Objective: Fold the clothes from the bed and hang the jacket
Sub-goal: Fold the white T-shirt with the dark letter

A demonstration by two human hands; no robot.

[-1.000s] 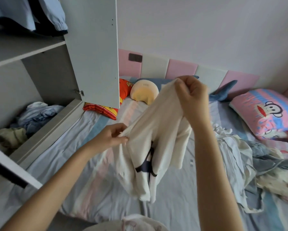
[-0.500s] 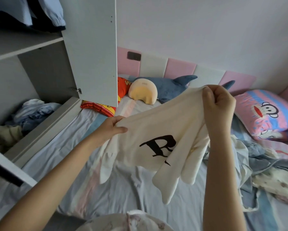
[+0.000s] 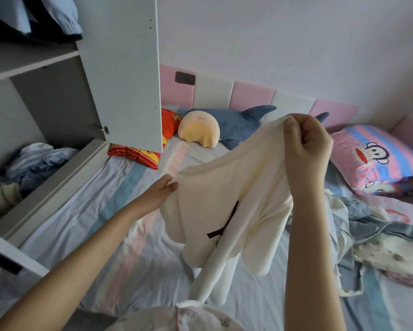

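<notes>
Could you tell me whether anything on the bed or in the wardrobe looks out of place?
The cream shirt, held by the left hand and right hand, hangs twisted, its black print mostly hidden in a fold. Unfolded clothes lie crumpled on the bed to the right, and more are bundled on the wardrobe shelf.

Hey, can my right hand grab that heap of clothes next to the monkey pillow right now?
Probably not yet: the right hand grips the cream shirt in the air. The heap lies uncovered, close by to the right.
</notes>
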